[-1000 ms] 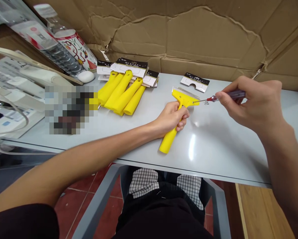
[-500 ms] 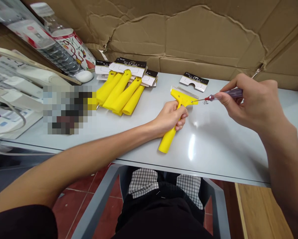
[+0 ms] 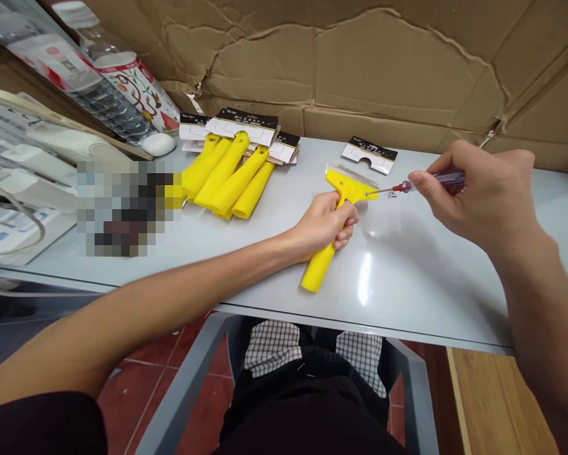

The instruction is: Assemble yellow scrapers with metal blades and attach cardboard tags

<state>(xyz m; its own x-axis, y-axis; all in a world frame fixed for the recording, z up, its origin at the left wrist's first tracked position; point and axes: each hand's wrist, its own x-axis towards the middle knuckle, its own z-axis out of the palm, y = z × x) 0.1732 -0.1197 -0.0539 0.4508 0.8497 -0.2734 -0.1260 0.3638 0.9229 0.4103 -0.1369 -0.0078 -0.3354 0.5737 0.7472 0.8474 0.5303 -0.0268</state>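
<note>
My left hand (image 3: 325, 224) is wrapped round the handle of a yellow scraper (image 3: 318, 268), holding it against the table. A metal blade shows along the scraper's far edge. In my right hand (image 3: 483, 196) is a screwdriver (image 3: 447, 179) with a clear purplish handle and a red collar. Its tip meets the right end of the scraper head, at a small screw. Just below the shaft, a few small metal screws (image 3: 392, 194) lie on the table. A black and white header card (image 3: 369, 155) rests flat beyond the scraper.
Several yellow scrapers (image 3: 241, 183) with header cards lie piled to the left. Plastic bottles (image 3: 136, 85) and white boxes (image 3: 28, 164) crowd the far left. A cardboard sheet (image 3: 359, 69) stands along the table's back edge. One patch at left is pixelated.
The fingers of my right hand have shifted slightly on the screwdriver handle. Its tip stays at the same screw, and my left hand keeps its hold on the scraper.
</note>
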